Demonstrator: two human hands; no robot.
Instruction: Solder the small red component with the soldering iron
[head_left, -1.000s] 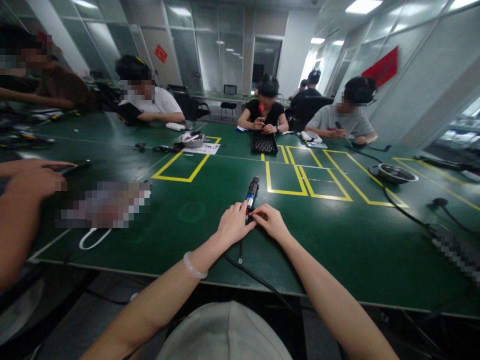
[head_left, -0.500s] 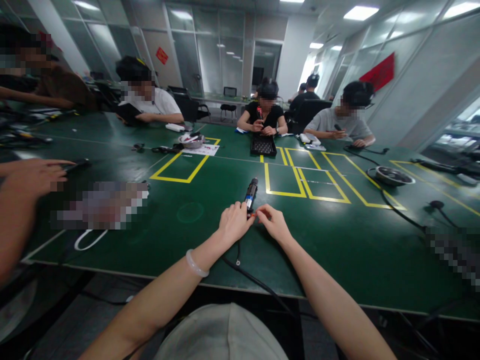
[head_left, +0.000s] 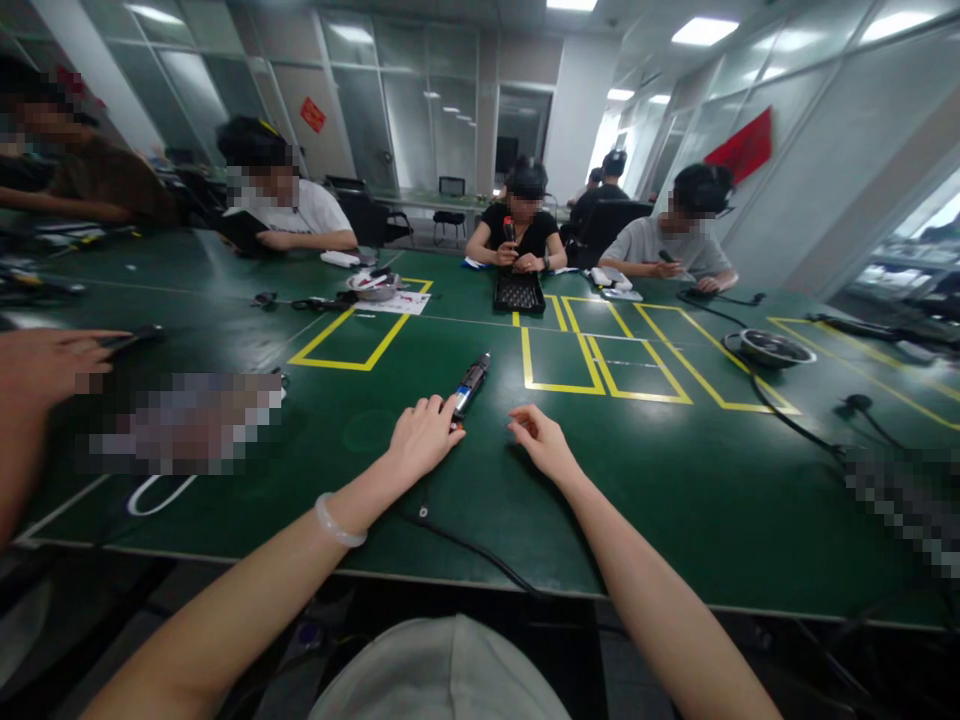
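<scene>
My left hand is wrapped over the rear part of a slim black electric screwdriver with a blue label, which lies slanted on the green table with its narrow tip pointing away to the right. A spot of red shows at its rear, beside my thumb; the rest is covered by my palm. A black cord runs from under my left wrist to the table's near edge, with a small metal ring by it. To the right, my right hand rests over the table, fingers loosely bent and apart from the thumb, holding nothing.
Yellow tape outlines mark the green table. A metal bowl stands at right and another bowl at back left. Across sits a person with a black tray. A co-worker's hand reaches in from the left.
My left hand has moved left with the electric screwdriver, which now slants more to the right. My right hand has let go of the tool's rear and is now apart from it.
</scene>
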